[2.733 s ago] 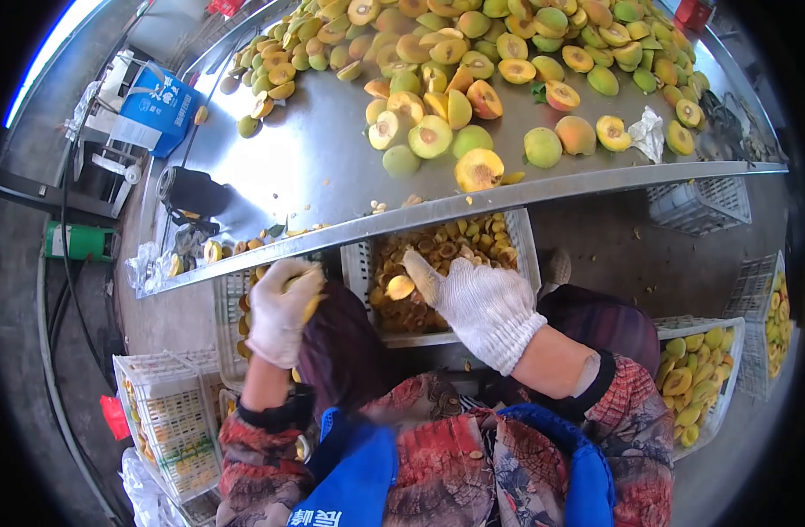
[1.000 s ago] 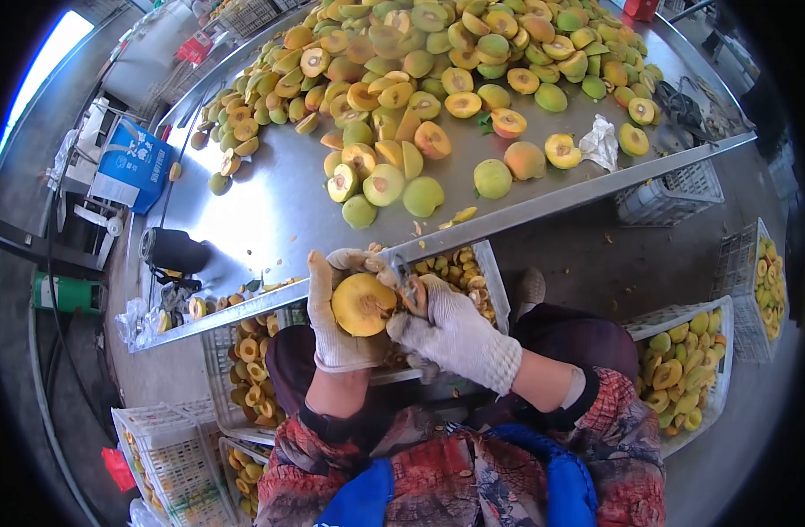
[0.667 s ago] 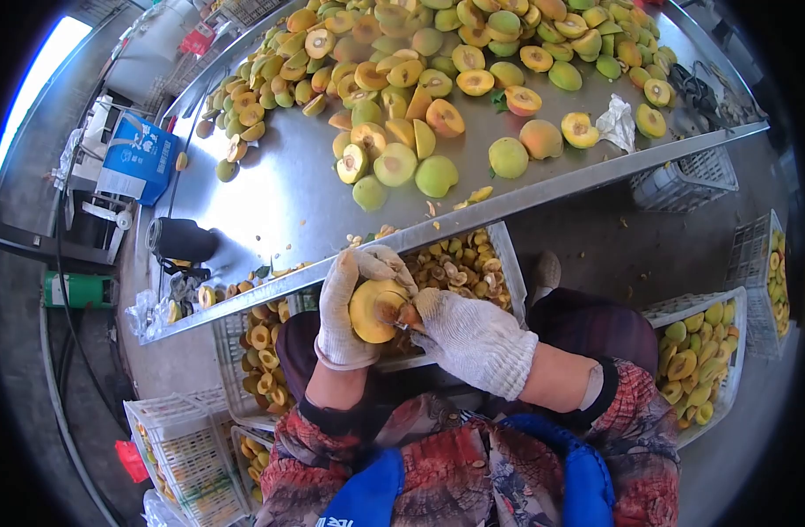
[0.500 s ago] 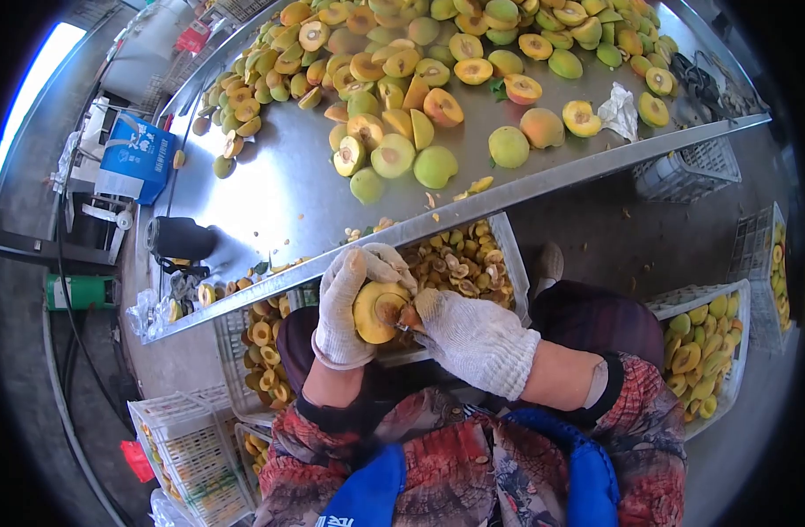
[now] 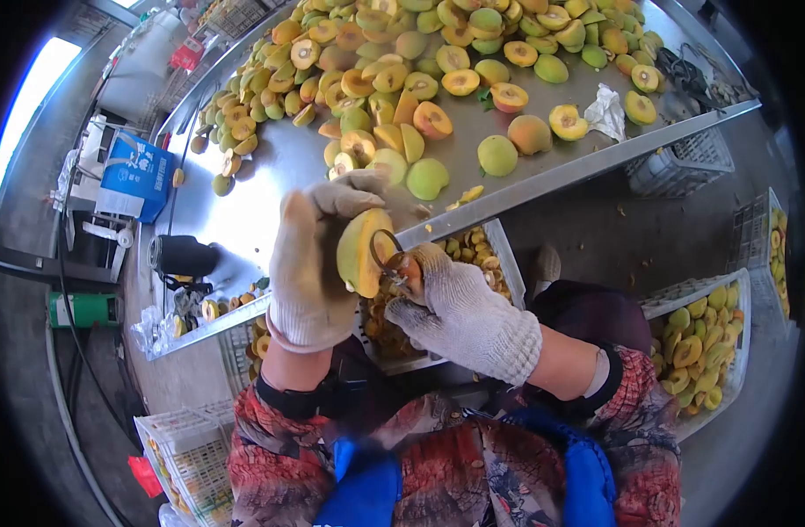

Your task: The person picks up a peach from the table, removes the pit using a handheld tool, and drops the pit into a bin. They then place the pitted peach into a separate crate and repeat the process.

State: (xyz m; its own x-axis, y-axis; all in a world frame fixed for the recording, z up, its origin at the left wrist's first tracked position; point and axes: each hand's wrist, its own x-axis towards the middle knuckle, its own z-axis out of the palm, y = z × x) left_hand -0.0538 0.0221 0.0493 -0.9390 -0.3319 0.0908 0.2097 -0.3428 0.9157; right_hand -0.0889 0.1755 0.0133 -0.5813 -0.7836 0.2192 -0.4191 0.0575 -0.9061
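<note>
Bare metal spreads on the worktop [image 5: 244, 198] between its left edge and the fruit pile [image 5: 402, 61]; the way in crosses the near edge between the black cylinder [image 5: 183, 256] and the left hand [image 5: 310, 272]; crumpled plastic [image 5: 146, 332] crowds the near-left corner; the fruit half [image 5: 356, 256] and looped tool [image 5: 410, 270] block the space between the left hand and the right hand [image 5: 473, 321]; rightward, a narrow bare strip follows the near edge, hemmed by loose fruit [image 5: 497, 155] and white paper [image 5: 605, 112]; a dark tangle [image 5: 684, 72] obstructs the near-right corner; below, floor [image 5: 591, 230] lies open beyond the right knee [image 5: 596, 307].
</note>
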